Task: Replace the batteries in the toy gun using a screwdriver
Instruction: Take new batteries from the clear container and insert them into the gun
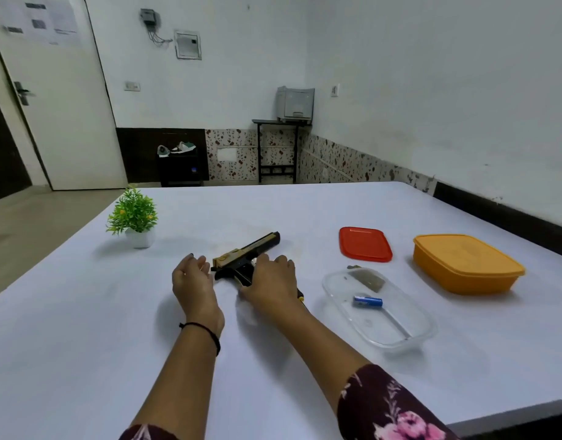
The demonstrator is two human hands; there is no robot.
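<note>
Plain office-like room. Printer [295, 104] on black stand [259, 147] far beyond the fingers [283, 260]; door [60, 106] with taped notices [38, 20] beyond-left; white table [83, 312] beneath.

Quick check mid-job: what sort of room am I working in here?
Likely an office or utility room: a printer on a black stand in the corner, a wall-mounted electrical panel, and a white door with papers taped to it.

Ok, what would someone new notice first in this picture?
The black-and-gold toy gun at mid-table draws the eye first. To its right sit a bright orange box and a red lid, and a small green plant stands at left.
</note>
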